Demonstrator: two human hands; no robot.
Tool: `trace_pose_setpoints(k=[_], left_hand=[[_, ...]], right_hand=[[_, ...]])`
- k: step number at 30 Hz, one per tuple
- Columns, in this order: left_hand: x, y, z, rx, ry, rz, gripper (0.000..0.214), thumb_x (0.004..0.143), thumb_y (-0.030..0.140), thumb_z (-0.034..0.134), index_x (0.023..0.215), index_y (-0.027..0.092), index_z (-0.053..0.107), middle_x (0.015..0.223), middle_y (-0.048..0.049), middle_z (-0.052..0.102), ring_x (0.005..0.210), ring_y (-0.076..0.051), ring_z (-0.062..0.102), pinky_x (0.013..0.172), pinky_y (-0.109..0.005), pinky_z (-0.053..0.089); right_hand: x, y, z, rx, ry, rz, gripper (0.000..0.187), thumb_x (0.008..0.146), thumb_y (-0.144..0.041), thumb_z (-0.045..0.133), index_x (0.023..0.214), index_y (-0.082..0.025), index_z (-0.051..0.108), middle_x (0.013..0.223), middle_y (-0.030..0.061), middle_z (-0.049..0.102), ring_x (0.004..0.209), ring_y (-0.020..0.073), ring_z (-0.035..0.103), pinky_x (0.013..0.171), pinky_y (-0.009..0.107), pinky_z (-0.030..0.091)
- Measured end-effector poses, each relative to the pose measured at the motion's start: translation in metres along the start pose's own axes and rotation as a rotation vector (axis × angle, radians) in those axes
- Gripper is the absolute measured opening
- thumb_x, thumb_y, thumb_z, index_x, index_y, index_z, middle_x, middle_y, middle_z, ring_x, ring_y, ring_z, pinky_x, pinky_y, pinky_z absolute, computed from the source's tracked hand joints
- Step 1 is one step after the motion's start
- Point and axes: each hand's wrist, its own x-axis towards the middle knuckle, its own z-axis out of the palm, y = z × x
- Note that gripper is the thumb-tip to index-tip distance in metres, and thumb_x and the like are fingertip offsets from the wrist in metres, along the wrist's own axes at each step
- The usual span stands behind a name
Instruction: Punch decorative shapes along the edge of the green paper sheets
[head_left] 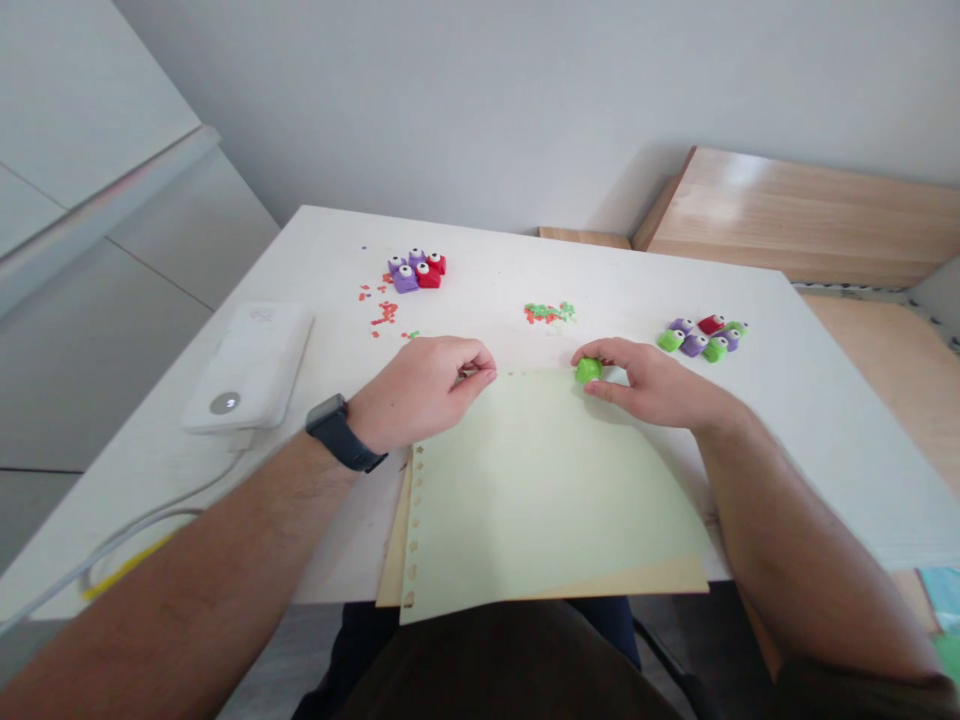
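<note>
My right hand [645, 380] is shut on a small green craft paper punch [589, 371] at the top edge of a pale green paper sheet [540, 500]. My left hand [416, 392], with a black smartwatch [335, 432] on its wrist, pinches what looks like the sheet's top left corner. Tiny punched shapes line the sheet's left and top edges. A tan sheet [645, 578] lies beneath it. Further up the table stand several purple and red craft punches [415, 271], and several more in green, purple and red [697, 338].
Red and green paper cut-outs [549, 313] lie in small scatters on the white table [825, 420]. A white power bank [247, 367] with a grey cable [150, 525] sits by the left edge. Wooden boards [795, 215] rise beyond the far right corner.
</note>
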Motion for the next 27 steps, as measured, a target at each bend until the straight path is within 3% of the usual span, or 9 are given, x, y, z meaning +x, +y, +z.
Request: trace_pose_setpoints(k=[18, 27], left_hand=[[0.0, -0.001, 0.0, -0.003, -0.021, -0.01, 0.021, 0.097, 0.033, 0.056, 0.093, 0.02, 0.071, 0.091, -0.0007, 0.076, 0.082, -0.017, 0.068, 0.075, -0.029, 0.045], [0.001, -0.001, -0.001, 0.001, -0.02, -0.01, 0.02, 0.096, 0.033, 0.056, 0.093, 0.021, 0.072, 0.091, -0.0007, 0.076, 0.083, -0.017, 0.069, 0.075, -0.029, 0.045]], right_hand=[[-0.002, 0.011, -0.005, -0.011, 0.042, 0.071, 0.035, 0.092, -0.038, 0.063, 0.124, -0.025, 0.069, 0.118, 0.0057, 0.075, 0.1, 0.0265, 0.067, 0.094, 0.042, 0.052], [0.003, 0.012, -0.002, 0.017, 0.164, 0.134, 0.034, 0.093, -0.04, 0.064, 0.122, -0.023, 0.069, 0.109, 0.0063, 0.076, 0.09, 0.0234, 0.066, 0.088, 0.041, 0.052]])
